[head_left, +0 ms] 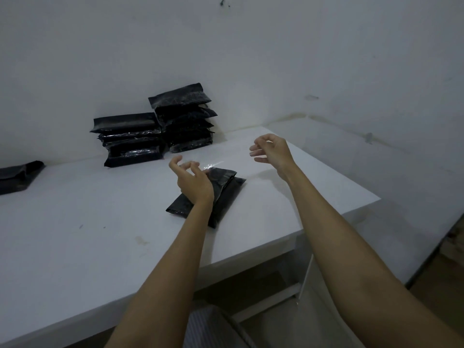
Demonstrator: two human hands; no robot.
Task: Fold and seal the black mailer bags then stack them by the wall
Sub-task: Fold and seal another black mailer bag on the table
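Mailer bag [226,187] folded on the table [75,234], both hands raised above it.

The left hand [192,183] and right hand [272,151] hover with loosely curled fingers, grasping nothing visible; a faint clear strip seems to span between them, though this cannot be confirmed. The step appears to be sealing. Next, the flap needs pressing down, then the bag goes onto the two stacks [155,129] against the wall [251,59].

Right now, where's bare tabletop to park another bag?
Free: the wide near-left stretch of the table, between the loose bag and the bag at the left edge; also the right corner beyond the right hand. Crowded: the wall side, where two stacks stand, and the middle, under the left hand.
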